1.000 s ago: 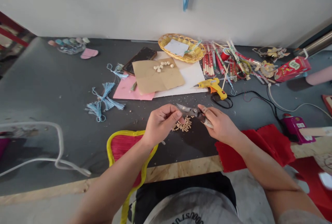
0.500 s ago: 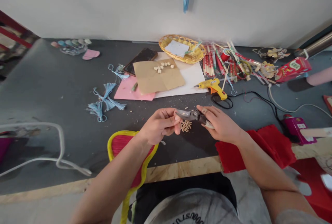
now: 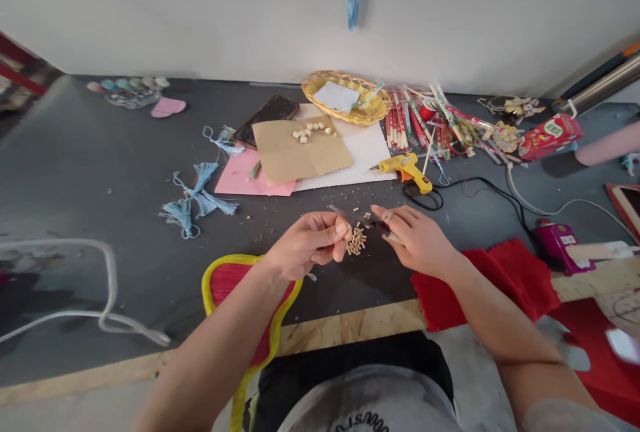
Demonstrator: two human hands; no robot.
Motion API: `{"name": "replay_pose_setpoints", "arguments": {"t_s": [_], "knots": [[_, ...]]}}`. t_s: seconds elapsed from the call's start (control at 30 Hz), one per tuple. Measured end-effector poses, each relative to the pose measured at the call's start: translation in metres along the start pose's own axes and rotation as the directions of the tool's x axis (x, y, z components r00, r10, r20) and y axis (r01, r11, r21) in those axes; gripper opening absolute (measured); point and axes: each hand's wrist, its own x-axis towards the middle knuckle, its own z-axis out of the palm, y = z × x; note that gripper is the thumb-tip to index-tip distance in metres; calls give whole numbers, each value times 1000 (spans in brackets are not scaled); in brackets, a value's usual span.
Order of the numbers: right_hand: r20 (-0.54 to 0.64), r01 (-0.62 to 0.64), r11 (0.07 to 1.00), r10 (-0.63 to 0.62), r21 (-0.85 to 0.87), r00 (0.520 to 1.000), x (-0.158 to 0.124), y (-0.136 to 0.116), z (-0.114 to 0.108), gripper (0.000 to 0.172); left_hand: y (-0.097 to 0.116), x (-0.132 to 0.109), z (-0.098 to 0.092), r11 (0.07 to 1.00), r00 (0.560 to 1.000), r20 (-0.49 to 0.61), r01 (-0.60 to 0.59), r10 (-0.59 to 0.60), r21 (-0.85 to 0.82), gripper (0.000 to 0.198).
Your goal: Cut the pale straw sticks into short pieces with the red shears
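My left hand is closed in a pinch, thumb against fingertips; what sits between them is too small or hidden to make out. A hand's width to the right, my right hand wraps round the pruning shears, whose blades are hardly visible now; only part of a handle and a dark bit near the fingers show. On the grey table between and below the hands lies a small heap of short cut wooden pieces, with a few stray bits above it. A blurred greyish sliver shows just above my left fingertips.
Behind the hands lie brown paper with small pale pieces, a yellow glue gun, a wicker basket and bundled sticks. Blue tassels lie left. Red cloth and a yellow-edged red piece flank my forearms.
The shears' blades, which reached to my left fingertips before, have drawn back from them and turned mostly out of sight. My left hand stays pinched nearly in place.
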Motion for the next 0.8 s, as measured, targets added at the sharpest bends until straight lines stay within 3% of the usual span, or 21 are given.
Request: {"name": "replay_pose_setpoints", "arguments": {"t_s": [0.17,0.33,0.43,0.5,0.6,0.67,0.73,0.8], "knots": [[-57,-104,992,100,-68,993,1,10,-2,45,1,5,-9,999,999,-31,-39,39,-13,27],[-62,-245,963,240,-109,969,-20,20,-30,39,-2,9,-14,993,988,-117,-108,103,-43,24],[-67,-436,886,431,-158,900,-50,34,-51,40,-3,9,-14,993,987,-125,-110,105,-35,23],[-100,-571,793,564,-212,820,-74,46,-59,43,-3,9,-13,994,988,-116,-104,101,-24,24],[-163,-731,616,721,-296,673,-109,66,-58,50,-5,9,-10,995,988,-119,-102,100,-6,25],[-160,-772,542,774,-332,612,-128,75,-51,53,-6,10,-9,994,985,-138,-109,108,1,25],[-133,-776,520,794,-356,593,-139,81,-45,54,-8,12,-8,993,981,-158,-114,113,6,25],[-142,-747,550,762,-373,632,-140,81,-45,53,-9,13,-8,993,979,-168,-114,114,8,26]]}}
